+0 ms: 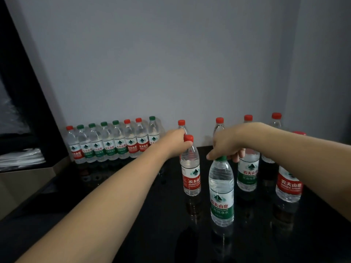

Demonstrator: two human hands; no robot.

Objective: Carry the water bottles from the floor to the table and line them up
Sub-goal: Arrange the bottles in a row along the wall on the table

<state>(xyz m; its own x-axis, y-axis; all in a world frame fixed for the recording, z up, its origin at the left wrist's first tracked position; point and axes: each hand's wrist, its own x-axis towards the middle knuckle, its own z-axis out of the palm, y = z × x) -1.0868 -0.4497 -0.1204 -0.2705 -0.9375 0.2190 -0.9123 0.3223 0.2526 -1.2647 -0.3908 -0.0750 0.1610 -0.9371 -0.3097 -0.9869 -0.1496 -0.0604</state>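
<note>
On the glossy black table (pixel 152 215) my left hand (pixel 175 144) grips the neck of an upright red-label bottle (pixel 190 173), just under its red cap. My right hand (pixel 226 147) covers the cap of a green-label bottle (pixel 221 196) standing nearest to me, fingers closed around its top. Another green-label bottle (pixel 247 171) stands just behind that hand. A red-label bottle (pixel 288 185) is partly hidden by my right forearm. A tidy row of several bottles (pixel 114 145) with red and green caps lines the wall at the back left.
Three more red-capped bottles (pixel 276 118) stand loosely along the back wall at the right. A dark appliance with a beige base (pixel 28 173) fills the left side. The grey wall (pixel 171 63) closes off the far edge of the table.
</note>
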